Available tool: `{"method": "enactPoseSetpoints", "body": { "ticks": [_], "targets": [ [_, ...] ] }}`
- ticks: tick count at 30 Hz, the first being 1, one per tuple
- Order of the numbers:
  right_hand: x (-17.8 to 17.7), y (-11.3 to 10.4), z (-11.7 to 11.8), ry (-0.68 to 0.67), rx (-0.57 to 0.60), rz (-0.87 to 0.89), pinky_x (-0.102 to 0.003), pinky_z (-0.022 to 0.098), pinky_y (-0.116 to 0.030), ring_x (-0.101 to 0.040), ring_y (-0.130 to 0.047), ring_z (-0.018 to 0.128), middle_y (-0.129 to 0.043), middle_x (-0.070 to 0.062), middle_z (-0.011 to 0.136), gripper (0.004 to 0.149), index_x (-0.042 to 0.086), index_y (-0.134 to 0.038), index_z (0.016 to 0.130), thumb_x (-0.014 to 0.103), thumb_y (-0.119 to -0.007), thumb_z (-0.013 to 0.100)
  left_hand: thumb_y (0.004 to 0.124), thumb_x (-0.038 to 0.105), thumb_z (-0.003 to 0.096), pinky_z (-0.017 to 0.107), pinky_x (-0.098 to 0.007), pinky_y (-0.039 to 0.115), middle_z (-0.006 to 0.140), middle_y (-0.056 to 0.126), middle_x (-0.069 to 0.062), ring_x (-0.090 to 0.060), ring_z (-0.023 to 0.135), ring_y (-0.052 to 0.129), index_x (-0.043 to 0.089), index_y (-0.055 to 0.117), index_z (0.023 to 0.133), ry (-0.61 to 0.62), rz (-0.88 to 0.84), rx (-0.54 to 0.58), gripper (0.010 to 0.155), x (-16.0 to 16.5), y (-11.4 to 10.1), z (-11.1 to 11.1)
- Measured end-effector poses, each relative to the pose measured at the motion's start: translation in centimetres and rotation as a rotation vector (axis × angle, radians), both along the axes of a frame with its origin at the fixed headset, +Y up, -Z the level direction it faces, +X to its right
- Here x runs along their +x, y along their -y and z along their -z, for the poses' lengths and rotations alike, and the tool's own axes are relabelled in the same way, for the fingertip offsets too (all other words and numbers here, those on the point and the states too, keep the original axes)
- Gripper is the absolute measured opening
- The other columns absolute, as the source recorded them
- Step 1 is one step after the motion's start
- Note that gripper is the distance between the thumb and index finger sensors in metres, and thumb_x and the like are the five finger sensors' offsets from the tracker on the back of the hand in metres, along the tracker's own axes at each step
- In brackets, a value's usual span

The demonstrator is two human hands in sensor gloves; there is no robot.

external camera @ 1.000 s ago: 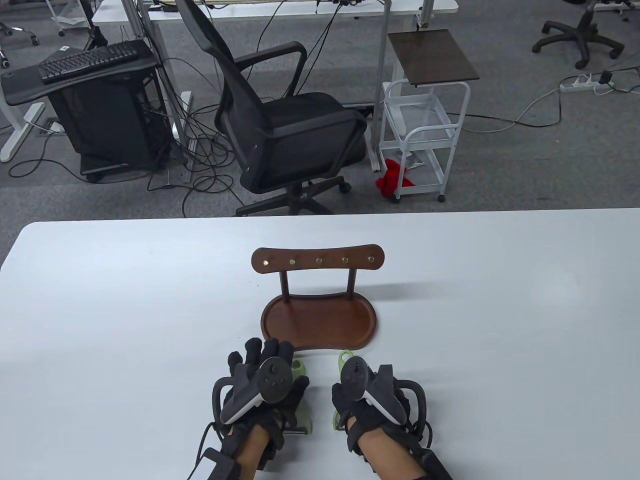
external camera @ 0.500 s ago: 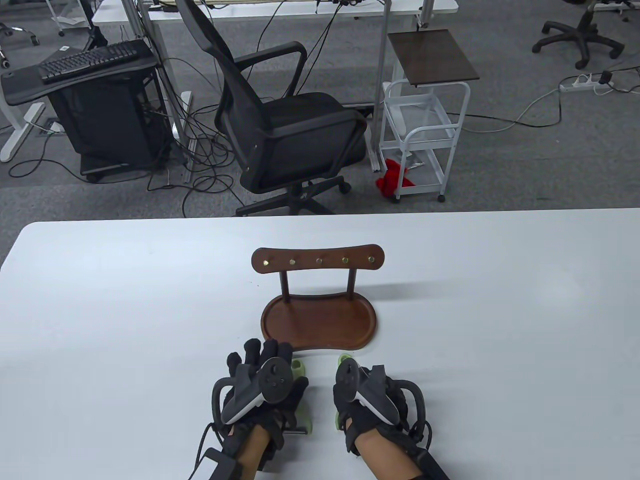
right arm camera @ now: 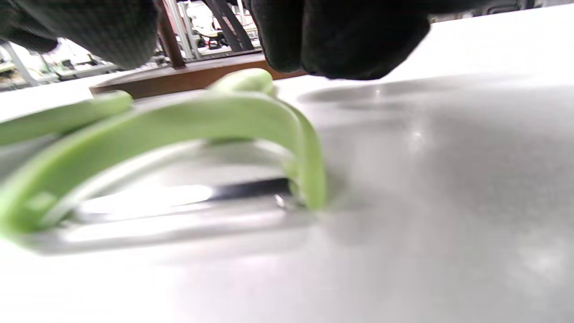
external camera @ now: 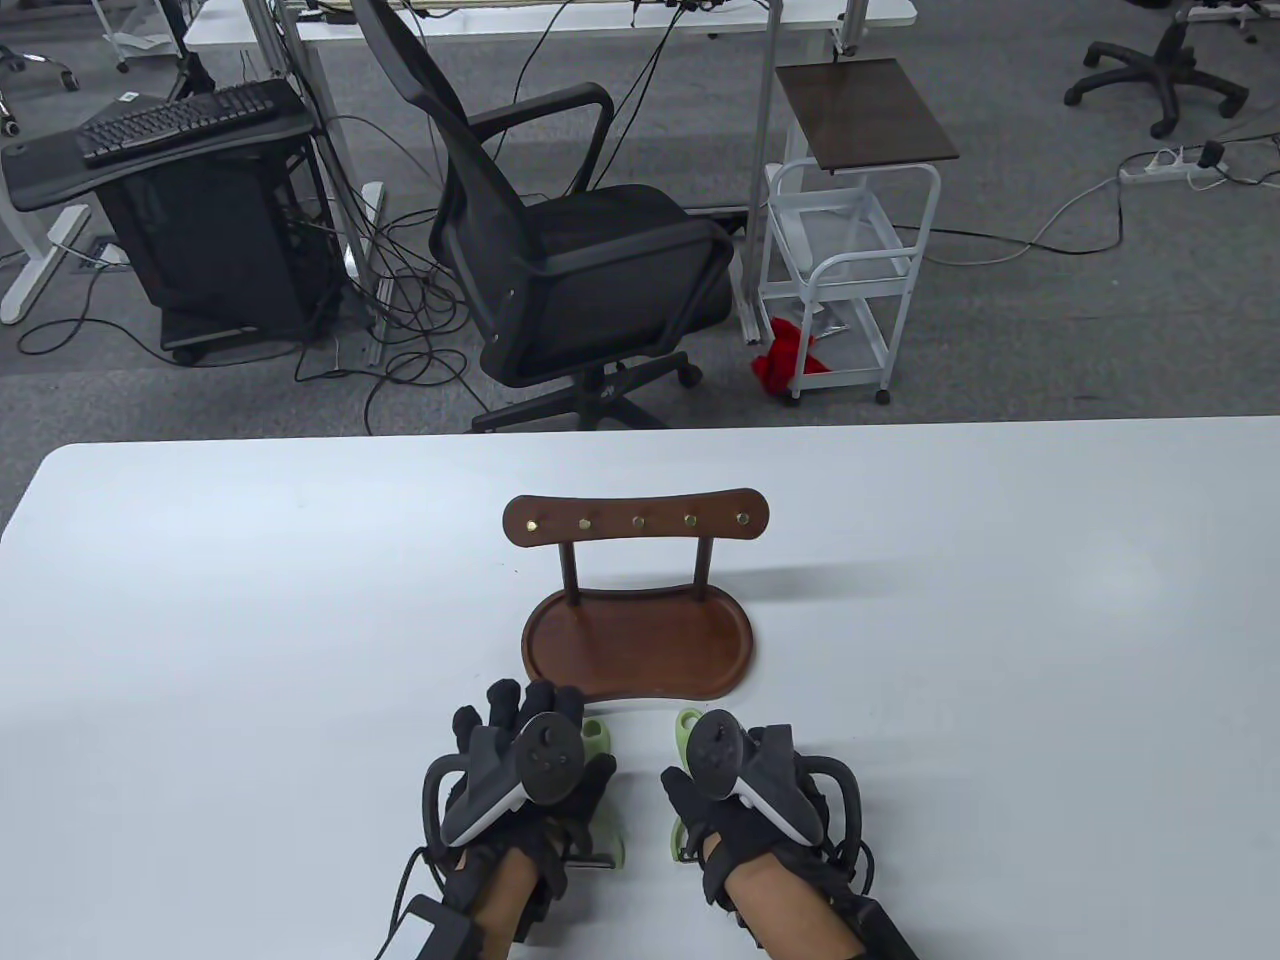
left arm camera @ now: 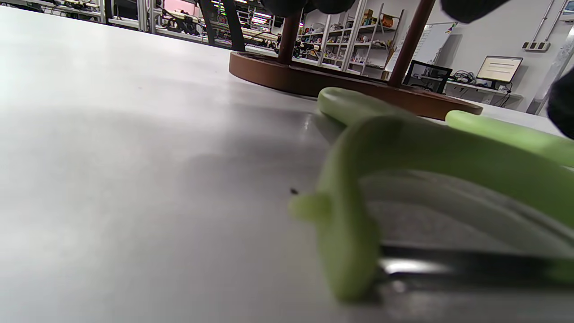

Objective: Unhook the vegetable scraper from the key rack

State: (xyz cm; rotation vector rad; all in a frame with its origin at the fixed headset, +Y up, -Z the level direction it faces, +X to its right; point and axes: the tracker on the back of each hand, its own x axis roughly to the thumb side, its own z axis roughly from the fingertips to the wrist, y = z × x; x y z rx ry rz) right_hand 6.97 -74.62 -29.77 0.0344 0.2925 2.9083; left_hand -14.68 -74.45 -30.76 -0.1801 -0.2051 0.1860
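Note:
Two light green vegetable scrapers lie flat on the white table just in front of the brown wooden key rack [external camera: 636, 522]; its brass hooks hang empty. The left scraper [external camera: 598, 738] lies under my left hand [external camera: 520, 705], whose fingers stretch toward the rack's tray base [external camera: 640, 640]. The left wrist view shows this scraper [left arm camera: 403, 148] on the table with my fingertips [left arm camera: 309, 4] above it. The right scraper [external camera: 684, 728] lies under my right hand [external camera: 690, 790]. In the right wrist view my fingers [right arm camera: 341, 40] hover over its arched head [right arm camera: 202, 112], apart from it.
The white table [external camera: 1000, 600] stretches wide on both sides of the rack. Beyond its far edge stand a black office chair [external camera: 560, 250] and a small white cart [external camera: 850, 260] on the floor.
My right hand has shifted slightly to the right over its scraper. My left hand, both scrapers and the rack have not moved.

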Motion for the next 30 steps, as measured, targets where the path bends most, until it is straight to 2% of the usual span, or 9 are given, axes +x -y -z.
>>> {"method": "enactPoseSetpoints", "body": {
  "ticks": [3,6,10,13,16,22,30],
  "targets": [
    [0.4,-0.8,-0.2,-0.032,-0.014,0.048,-0.043,0.026,-0.078,-0.034,-0.087,0.046,-0.075,-0.025,0.081,0.069,0.006,-0.066,0.091,0.058,-0.073,0.047,0.064,0.056,0.0535,0.066,-0.079,0.015,0.118,0.028,-0.016,-0.055,0.108,0.016,0.02,0.033,0.113,0.002,-0.005,0.003,0.077,0.0,-0.1,-0.1],
    [0.9,-1.6,-0.2,-0.061,0.022,0.1,-0.046,0.031,-0.078,-0.037,-0.086,0.052,-0.073,-0.024,0.083,0.068,0.007,-0.065,0.092,0.057,-0.074,0.047,0.064,0.056,0.0534,0.067,-0.079,0.015,0.118,0.027,-0.016,-0.055,0.108,0.016,0.02,0.033,0.113,0.005,-0.01,0.007,0.077,0.0,-0.3,-0.1],
    [1.6,-2.0,-0.1,-0.086,0.024,0.158,-0.055,0.044,-0.075,-0.043,-0.082,0.067,-0.067,-0.025,0.091,0.07,0.007,-0.061,0.096,0.055,-0.075,0.047,0.064,0.057,0.0534,0.067,-0.079,0.015,0.118,0.027,-0.016,-0.055,0.108,0.016,0.02,0.032,0.113,0.006,-0.012,0.014,0.077,-0.1,-0.4,-0.1],
    [2.0,-2.3,-0.2,-0.1,0.035,0.161,-0.061,0.051,-0.069,-0.049,-0.073,0.08,-0.058,-0.026,0.101,0.074,0.008,-0.055,0.1,0.055,-0.075,0.047,0.064,0.057,0.0533,0.067,-0.079,0.015,0.118,0.027,-0.016,-0.055,0.108,0.016,0.02,0.032,0.113,0.006,-0.016,0.02,0.077,-0.1,-0.4,-0.1],
    [2.2,-2.7,-0.4,-0.116,0.054,0.167,-0.069,0.06,-0.056,-0.056,-0.052,0.093,-0.043,-0.025,0.11,0.077,0.01,-0.046,0.104,0.055,-0.075,0.047,0.064,0.057,0.0533,0.067,-0.079,0.015,0.118,0.027,-0.016,-0.055,0.108,0.016,0.02,0.032,0.113,0.005,-0.016,0.025,0.077,-0.2,-0.3,-0.1],
    [2.3,-3.1,-0.7,-0.142,0.08,0.163,-0.074,0.064,-0.039,-0.058,-0.029,0.098,-0.022,-0.021,0.114,0.083,0.015,-0.034,0.107,0.055,-0.075,0.047,0.064,0.057,0.0532,0.066,-0.079,0.014,0.118,0.027,-0.016,-0.055,0.108,0.015,0.02,0.032,0.113,0.012,-0.019,0.038,0.077,-0.3,-0.4,-0.2],
    [2.3,-3.0,-0.8,-0.159,0.071,0.147,-0.075,0.065,-0.032,-0.057,-0.021,0.098,-0.009,-0.018,0.114,0.088,0.02,-0.021,0.106,0.056,-0.075,0.047,0.064,0.057,0.053,0.067,-0.079,0.014,0.118,0.027,-0.015,-0.054,0.108,0.015,0.021,0.031,0.113,0.024,-0.007,0.075,0.078,-0.2,-0.5,-0.3]
  ]
}}
